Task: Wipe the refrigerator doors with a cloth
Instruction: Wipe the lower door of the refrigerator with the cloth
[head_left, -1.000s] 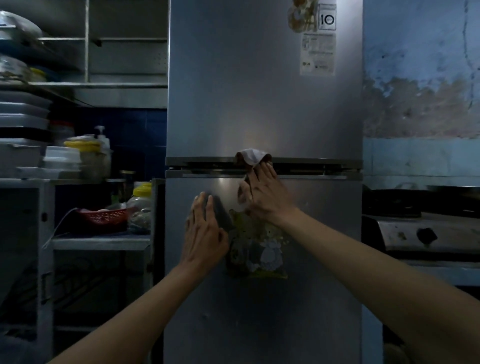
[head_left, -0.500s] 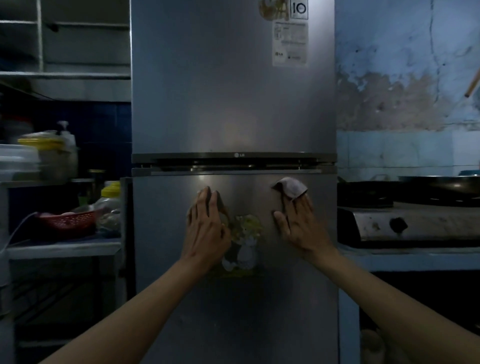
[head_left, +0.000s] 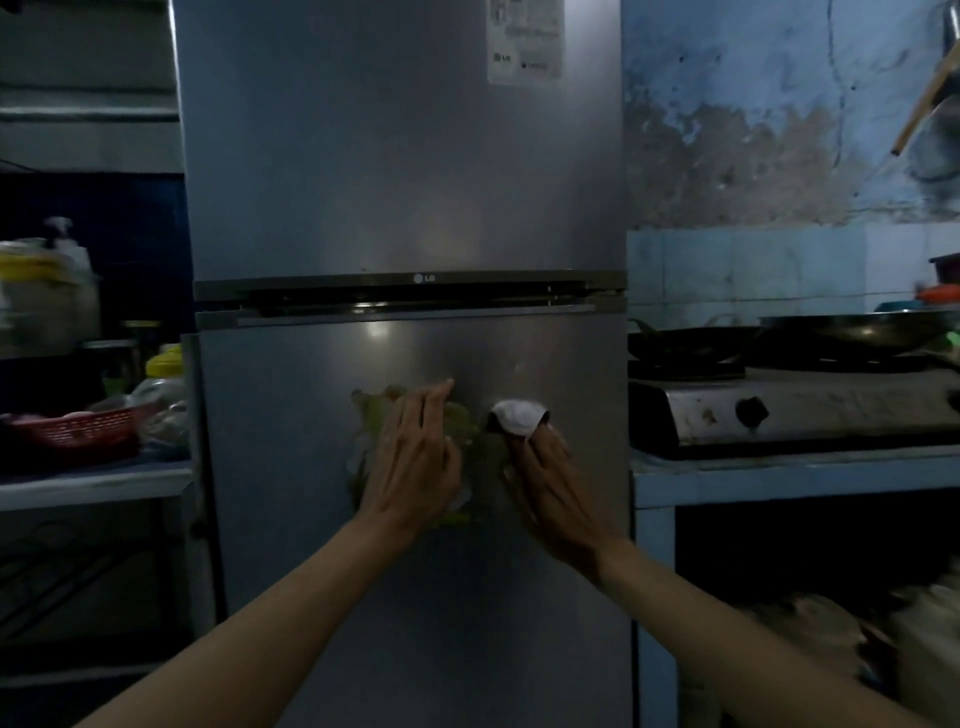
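Lower door (head_left: 415, 623) bare below both hands, upper door (head_left: 395, 171) bare too, plenty of sweep room. Sticker (head_left: 374, 415) under left hand (head_left: 415, 457). Stove (head_left: 789, 410) crowds right edge; shelf (head_left: 93, 483) crowds left.

"LG" on the refrigerator (head_left: 405, 208) door trim and its white sticker (head_left: 524, 44).

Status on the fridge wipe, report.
Right hand presses cloth on lower door. Left hand flat, open, covering sticker. Nothing else in the way.
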